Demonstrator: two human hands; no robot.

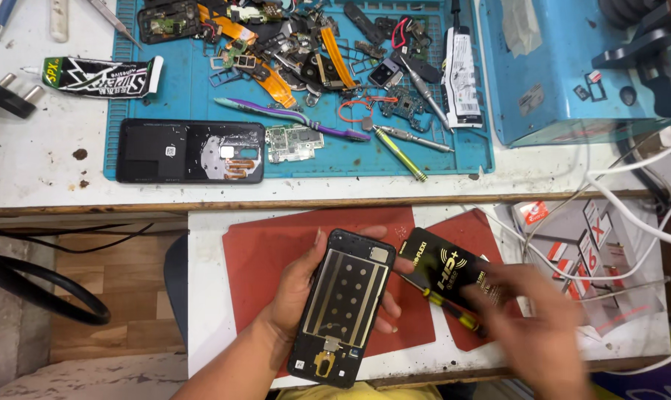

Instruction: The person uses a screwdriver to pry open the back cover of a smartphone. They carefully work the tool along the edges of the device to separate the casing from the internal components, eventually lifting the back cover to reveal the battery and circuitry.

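Observation:
My left hand grips an opened black phone frame, its inner metal plate and gold flex contacts facing up. My right hand is blurred with motion to the right of it and holds a thin black-and-yellow screwdriver. Just above that hand lies a black packet with gold print. Both hands hover over a red mat on a white lower shelf.
On the bench above, a blue work mat carries a black phone back cover, a small circuit board, a purple toothbrush, tweezers, screwdrivers and several loose parts. A glue tube lies left. White cables run right.

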